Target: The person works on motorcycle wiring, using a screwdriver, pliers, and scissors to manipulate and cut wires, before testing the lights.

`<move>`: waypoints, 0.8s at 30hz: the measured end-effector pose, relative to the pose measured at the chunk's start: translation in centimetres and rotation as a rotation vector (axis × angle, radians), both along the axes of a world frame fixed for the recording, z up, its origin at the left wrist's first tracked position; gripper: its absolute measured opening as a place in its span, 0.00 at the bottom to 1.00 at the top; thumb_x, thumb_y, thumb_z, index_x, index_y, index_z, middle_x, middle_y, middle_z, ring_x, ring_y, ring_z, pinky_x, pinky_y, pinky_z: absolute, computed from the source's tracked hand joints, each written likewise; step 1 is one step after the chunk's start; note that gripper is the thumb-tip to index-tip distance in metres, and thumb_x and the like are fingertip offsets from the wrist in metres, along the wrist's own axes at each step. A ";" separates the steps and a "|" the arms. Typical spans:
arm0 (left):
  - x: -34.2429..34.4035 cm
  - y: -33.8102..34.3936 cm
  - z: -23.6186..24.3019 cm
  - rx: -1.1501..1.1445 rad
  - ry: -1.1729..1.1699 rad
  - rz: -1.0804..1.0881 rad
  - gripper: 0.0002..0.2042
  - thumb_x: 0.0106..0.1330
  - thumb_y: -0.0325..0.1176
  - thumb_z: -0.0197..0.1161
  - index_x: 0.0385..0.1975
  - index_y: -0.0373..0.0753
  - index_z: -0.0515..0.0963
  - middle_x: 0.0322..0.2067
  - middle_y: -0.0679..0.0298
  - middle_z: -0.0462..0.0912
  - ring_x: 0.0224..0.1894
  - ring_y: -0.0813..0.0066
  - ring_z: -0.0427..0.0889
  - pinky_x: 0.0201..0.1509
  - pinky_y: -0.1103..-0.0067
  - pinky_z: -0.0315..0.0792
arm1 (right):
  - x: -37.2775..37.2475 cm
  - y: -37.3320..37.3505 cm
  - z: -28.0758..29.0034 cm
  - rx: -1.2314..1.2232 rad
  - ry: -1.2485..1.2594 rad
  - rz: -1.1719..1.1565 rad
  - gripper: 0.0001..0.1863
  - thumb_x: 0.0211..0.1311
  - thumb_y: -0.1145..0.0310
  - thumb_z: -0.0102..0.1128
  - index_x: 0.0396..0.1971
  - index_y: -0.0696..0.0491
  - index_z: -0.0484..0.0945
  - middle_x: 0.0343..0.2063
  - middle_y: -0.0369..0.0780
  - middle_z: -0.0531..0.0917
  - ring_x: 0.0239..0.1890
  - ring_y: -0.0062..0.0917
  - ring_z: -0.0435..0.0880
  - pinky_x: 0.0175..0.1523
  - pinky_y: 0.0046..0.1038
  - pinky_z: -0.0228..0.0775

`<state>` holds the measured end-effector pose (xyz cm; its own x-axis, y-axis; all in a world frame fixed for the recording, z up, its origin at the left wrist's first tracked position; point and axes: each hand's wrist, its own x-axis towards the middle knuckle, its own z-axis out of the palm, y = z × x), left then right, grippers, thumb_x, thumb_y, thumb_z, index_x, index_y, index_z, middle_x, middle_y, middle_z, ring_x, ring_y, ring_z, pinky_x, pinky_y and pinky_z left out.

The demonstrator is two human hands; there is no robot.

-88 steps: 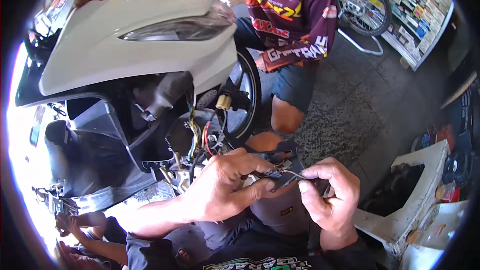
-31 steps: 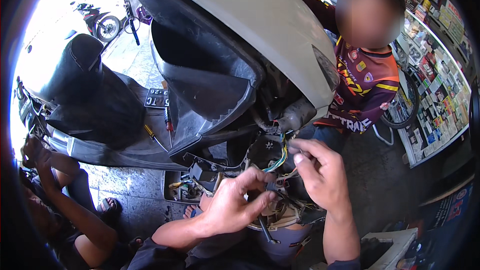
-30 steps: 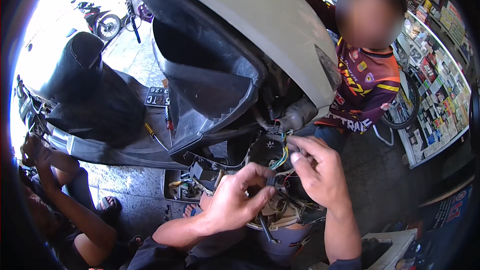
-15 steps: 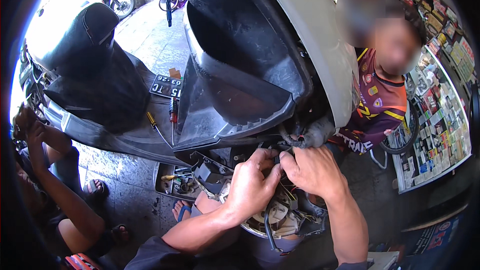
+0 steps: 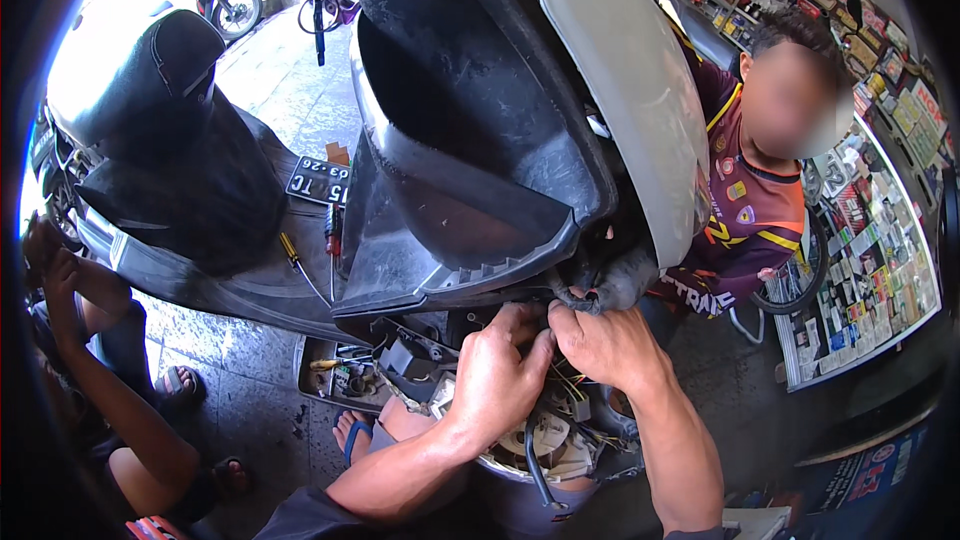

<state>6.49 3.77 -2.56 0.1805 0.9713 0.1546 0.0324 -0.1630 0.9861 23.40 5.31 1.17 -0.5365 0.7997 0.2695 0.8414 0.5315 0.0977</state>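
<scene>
Under the scooter's nose, head view: both my hands are pushed up into the gap below the black front panel (image 5: 470, 170), where the wiring lives.
Left hand (image 5: 497, 377): its fingers are curled together, the tips pressed up at the bundle of wires (image 5: 566, 387); I cannot tell whether they pinch a wire or only brace it, since the knuckles cover the tips.
Right hand (image 5: 607, 344): fingers bunched together and pointing up at the black rubbery boot (image 5: 612, 287) that hangs under the panel; a grip is likely, though the tips are hidden.
Why held so: the two hands meet thumb to thumb, which I judge steadies small work in a tight, dark space.
Wires: yellow, green and dark strands show just below my hands, running down toward a pale round housing (image 5: 545, 445).
White fairing (image 5: 620, 100): tilted up and off to the right, which leaves the inside open to me.
Screwdrivers (image 5: 312, 240): two lie on the footboard, near but apart from my hands.
Tray of parts (image 5: 335, 380): sits on the floor at my left, within reach.
Hidden: the connector itself, anything between my fingertips, and where the wires end.
Cut off: a person in a maroon jersey (image 5: 745, 230) crouches behind the fairing; another person's arms (image 5: 95, 360) sit at the left rim.
</scene>
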 end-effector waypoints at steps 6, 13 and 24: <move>0.0 0.1 0.1 -0.025 -0.003 0.000 0.13 0.71 0.27 0.64 0.49 0.24 0.78 0.33 0.52 0.91 0.21 0.77 0.84 0.26 0.78 0.76 | 0.1 0.7 -0.8 0.030 0.169 0.038 0.06 0.59 0.72 0.58 0.31 0.59 0.80 0.31 0.49 0.84 0.34 0.49 0.83 0.40 0.47 0.76; 0.1 0.1 -0.2 -0.021 0.008 -0.011 0.13 0.71 0.27 0.64 0.49 0.25 0.78 0.33 0.53 0.91 0.21 0.77 0.84 0.26 0.78 0.76 | -0.1 0.4 -0.7 0.005 0.207 -0.005 0.04 0.58 0.74 0.59 0.30 0.58 0.80 0.31 0.48 0.84 0.34 0.47 0.84 0.40 0.46 0.76; 0.1 0.0 0.0 -0.003 0.004 -0.006 0.13 0.71 0.28 0.64 0.49 0.25 0.78 0.33 0.53 0.90 0.21 0.78 0.84 0.27 0.79 0.76 | -0.2 0.1 -0.5 -0.082 0.180 -0.089 0.03 0.58 0.75 0.59 0.28 0.59 0.80 0.31 0.49 0.85 0.34 0.45 0.86 0.38 0.45 0.77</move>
